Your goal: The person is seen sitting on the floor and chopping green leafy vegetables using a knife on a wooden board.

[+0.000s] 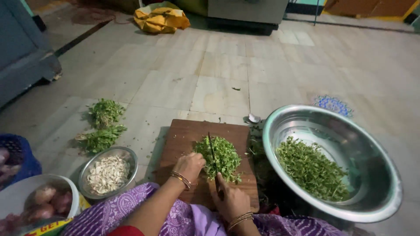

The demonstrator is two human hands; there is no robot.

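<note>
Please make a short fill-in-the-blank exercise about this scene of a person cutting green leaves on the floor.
1. The right hand holds a ____.
2. The left hand presses the green leaves on a wooden ____.
3. The cut leaves lie in a large steel ____.

Missing words: knife; cutting board; bowl

The cutting board (pixel 183 144) is matt brown wood. Right of the cutting board, the big bowl (pixel 376 175) is shiny, smooth metal.

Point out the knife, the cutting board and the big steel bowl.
knife (pixel 212 154), head view, middle of the blade.
cutting board (pixel 181 137), head view, bare wood at left.
big steel bowl (pixel 280 117), head view, upper left rim.
</note>
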